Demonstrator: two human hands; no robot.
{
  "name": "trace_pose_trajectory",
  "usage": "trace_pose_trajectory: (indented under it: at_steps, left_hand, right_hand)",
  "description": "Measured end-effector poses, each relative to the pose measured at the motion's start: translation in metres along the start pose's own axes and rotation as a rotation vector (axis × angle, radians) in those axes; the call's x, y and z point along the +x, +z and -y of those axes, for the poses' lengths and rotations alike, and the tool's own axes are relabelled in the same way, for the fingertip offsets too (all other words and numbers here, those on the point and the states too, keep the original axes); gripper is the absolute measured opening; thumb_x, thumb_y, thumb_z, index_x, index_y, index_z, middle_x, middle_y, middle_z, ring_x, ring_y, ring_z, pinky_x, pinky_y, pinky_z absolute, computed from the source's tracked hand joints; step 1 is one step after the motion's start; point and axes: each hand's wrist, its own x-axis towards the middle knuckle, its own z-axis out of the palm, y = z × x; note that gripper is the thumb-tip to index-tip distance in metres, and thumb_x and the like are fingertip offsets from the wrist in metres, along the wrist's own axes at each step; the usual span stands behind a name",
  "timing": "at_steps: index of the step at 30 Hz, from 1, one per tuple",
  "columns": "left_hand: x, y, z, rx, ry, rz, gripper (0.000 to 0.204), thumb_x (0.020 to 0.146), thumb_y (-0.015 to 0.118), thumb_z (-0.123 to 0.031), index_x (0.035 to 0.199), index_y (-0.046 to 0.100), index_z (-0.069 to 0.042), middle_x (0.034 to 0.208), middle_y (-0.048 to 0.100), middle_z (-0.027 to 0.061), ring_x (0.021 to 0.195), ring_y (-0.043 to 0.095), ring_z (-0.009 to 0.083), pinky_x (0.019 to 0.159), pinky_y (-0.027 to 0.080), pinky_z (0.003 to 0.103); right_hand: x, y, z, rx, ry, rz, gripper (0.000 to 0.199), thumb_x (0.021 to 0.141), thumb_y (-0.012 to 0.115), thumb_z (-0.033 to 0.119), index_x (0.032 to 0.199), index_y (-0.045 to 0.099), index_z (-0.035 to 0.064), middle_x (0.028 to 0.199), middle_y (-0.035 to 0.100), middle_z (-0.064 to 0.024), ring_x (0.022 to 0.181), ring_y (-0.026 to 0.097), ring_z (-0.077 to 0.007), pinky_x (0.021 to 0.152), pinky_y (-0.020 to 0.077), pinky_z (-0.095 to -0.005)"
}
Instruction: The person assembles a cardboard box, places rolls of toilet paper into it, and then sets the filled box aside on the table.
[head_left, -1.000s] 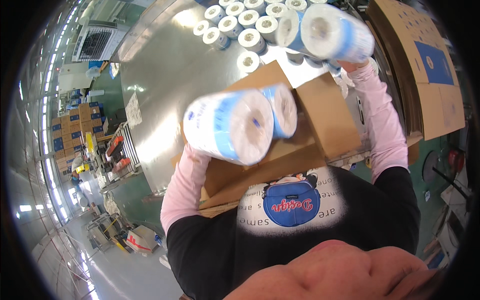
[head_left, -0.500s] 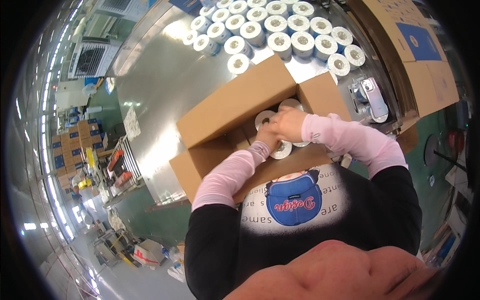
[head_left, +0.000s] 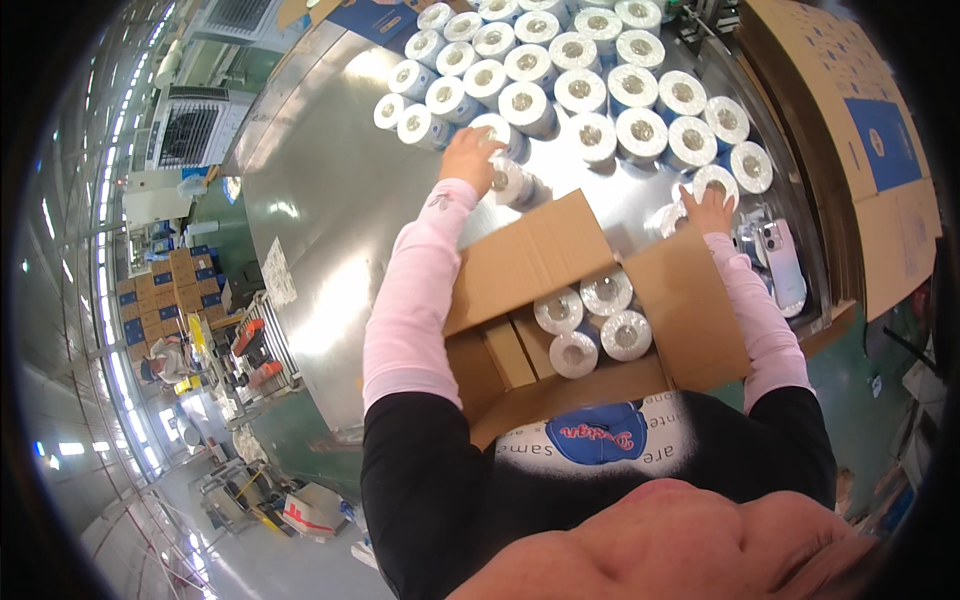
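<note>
My left hand (head_left: pixel 470 160) reaches over the metal table with fingers apart, touching a white-ended roll (head_left: pixel 496 130). Just nearer me, beside that hand, is another roll (head_left: pixel 511 183). At the right, my right hand (head_left: pixel 711 210) has its fingers spread against the near side of a roll (head_left: pixel 716 183), and one more roll (head_left: pixel 670 218) lies by its thumb. Neither hand shows a firm hold. Before me stands an open cardboard box (head_left: pixel 535 255) with rolls (head_left: pixel 604 291) upright in its right part. A cardboard piece (head_left: pixel 510 352) shows inside, left of them.
Several more rolls (head_left: pixel 580 90) stand in rows at the table's far side. A phone (head_left: pixel 783 260) sits at the right edge, near stacked flat cartons (head_left: pixel 880 215). A paper sheet (head_left: pixel 280 270) lies at the left of the metal table (head_left: pixel 345 230).
Both hands have left the rolls inside the box and spread outward, the left to the far left rolls, the right to the right-hand rolls. The box and table now appear lower in view.
</note>
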Motion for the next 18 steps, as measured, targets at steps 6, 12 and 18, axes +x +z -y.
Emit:
trace_pose_trajectory:
  at_steps: [6, 12, 18]
  left_hand:
    - [0.034, 0.094, -0.011, 0.119, -0.368, 0.357, 0.041, 0.080, 0.065, -0.013, 0.120, 0.064, -0.023, 0.147, 0.028, 0.0197, 0.137, 0.029, 0.0381, 0.108, 0.037, 0.043]
    - [0.012, 0.081, -0.018, 0.073, -0.544, 0.372, 0.031, 0.080, 0.067, -0.019, 0.111, 0.068, -0.015, 0.132, 0.046, 0.0192, 0.125, 0.045, 0.0363, 0.097, 0.047, 0.040]
    - [-0.052, 0.054, -0.004, -0.028, -0.649, 0.342, 0.051, 0.066, 0.078, -0.039, 0.112, 0.069, -0.020, 0.112, 0.066, 0.0141, 0.106, 0.061, 0.0302, 0.096, 0.048, 0.038]
  right_hand:
    - [0.005, -0.009, 0.007, 0.014, 0.089, 0.061, 0.055, 0.075, 0.069, 0.021, 0.128, 0.055, 0.0199, 0.112, 0.049, -0.0146, 0.118, 0.043, -0.0326, 0.112, 0.0193, -0.0561]
    - [0.001, -0.001, 0.009, 0.014, 0.133, 0.006, 0.052, 0.072, 0.070, 0.021, 0.123, 0.058, 0.0205, 0.111, 0.050, -0.0134, 0.118, 0.045, -0.0320, 0.112, 0.0210, -0.0553]
    - [0.005, -0.024, 0.000, 0.043, 0.049, 0.100, 0.044, 0.076, 0.069, 0.031, 0.118, 0.061, 0.0190, 0.111, 0.053, -0.0139, 0.111, 0.051, -0.0313, 0.108, 0.0263, -0.0550]
